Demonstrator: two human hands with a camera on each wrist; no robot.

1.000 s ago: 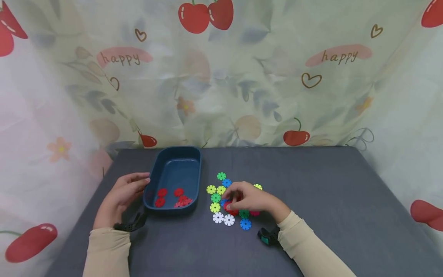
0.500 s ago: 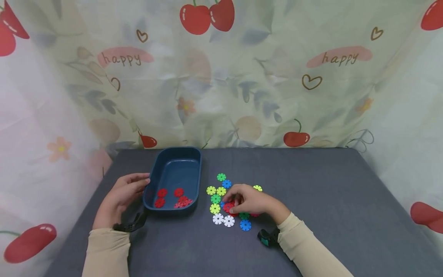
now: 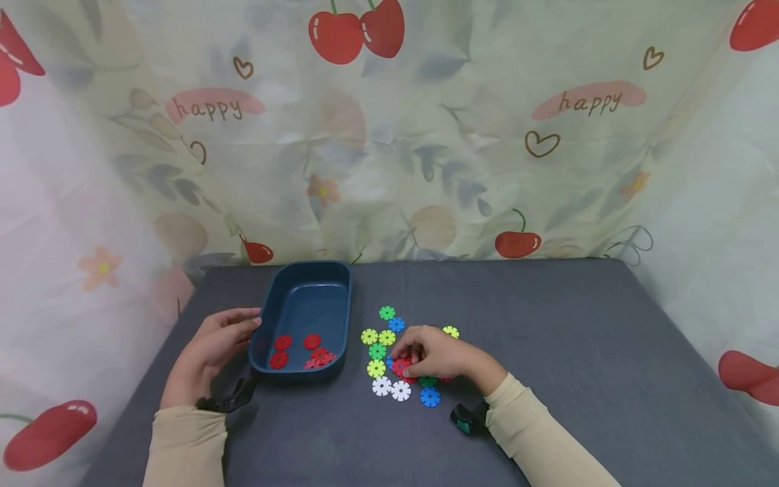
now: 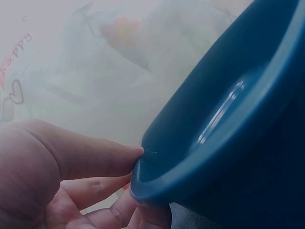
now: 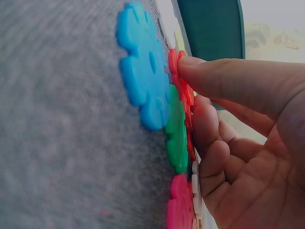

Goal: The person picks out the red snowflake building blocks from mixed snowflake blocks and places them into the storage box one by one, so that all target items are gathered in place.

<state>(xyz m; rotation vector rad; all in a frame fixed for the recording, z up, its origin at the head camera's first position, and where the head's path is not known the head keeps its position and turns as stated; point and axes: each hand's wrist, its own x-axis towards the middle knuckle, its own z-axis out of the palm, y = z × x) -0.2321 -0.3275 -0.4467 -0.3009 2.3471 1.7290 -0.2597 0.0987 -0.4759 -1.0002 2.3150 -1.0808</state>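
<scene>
Left hand pinches blue plastic tray, left edge; right hand pinches red notched plastic disc. Probably pickup step; next needs lift.

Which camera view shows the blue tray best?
The head view: it shows the blue tray nearly whole, with red discs inside. The left wrist view shows only a cropped part, its rim pinched by the left hand; the right wrist view shows just a piece of its outside.

Over there, creased beige fabric sleeves are showing lower left and lower right; chunky black wrist-worn devices are jutting out, the right one bearing a teal patch.
</scene>
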